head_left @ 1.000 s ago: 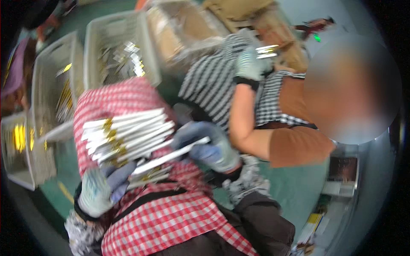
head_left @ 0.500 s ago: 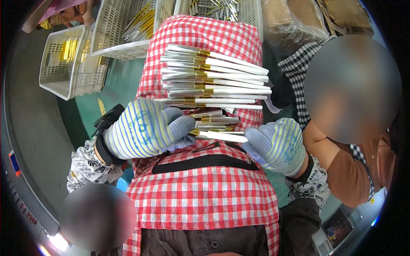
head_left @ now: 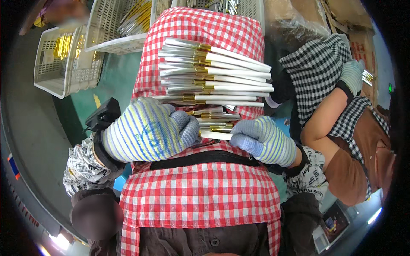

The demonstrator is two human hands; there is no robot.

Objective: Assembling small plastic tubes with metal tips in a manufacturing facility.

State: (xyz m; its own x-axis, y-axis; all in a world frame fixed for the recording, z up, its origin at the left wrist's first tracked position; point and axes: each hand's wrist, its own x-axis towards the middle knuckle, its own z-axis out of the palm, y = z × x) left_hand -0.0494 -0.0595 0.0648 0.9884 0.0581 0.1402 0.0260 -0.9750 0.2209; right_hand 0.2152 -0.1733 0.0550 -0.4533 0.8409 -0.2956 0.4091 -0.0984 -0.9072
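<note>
White-and-gold rods (head_left: 213, 81) lie stacked at frame centre on the red checked apron (head_left: 200, 192), long axes left–right. Left hand (head_left: 145, 130) and right hand (head_left: 262, 141) both pinch the lowest rods' ends — fingers clenched on them.

Red-and-white checked apron (head_left: 200, 200) at centre. Left glove (head_left: 145, 130) striped yellow, blue, white with grey-blue fingertips; right glove (head_left: 265, 138) same stripes. White sticks with gold bands (head_left: 213, 81) at upper middle. White mesh baskets (head_left: 64, 64) upper left, green floor (head_left: 115, 81) beneath. Co-worker's sleeve (head_left: 320, 72) black-white gingham, brown apron (head_left: 363, 153) at right.
</note>
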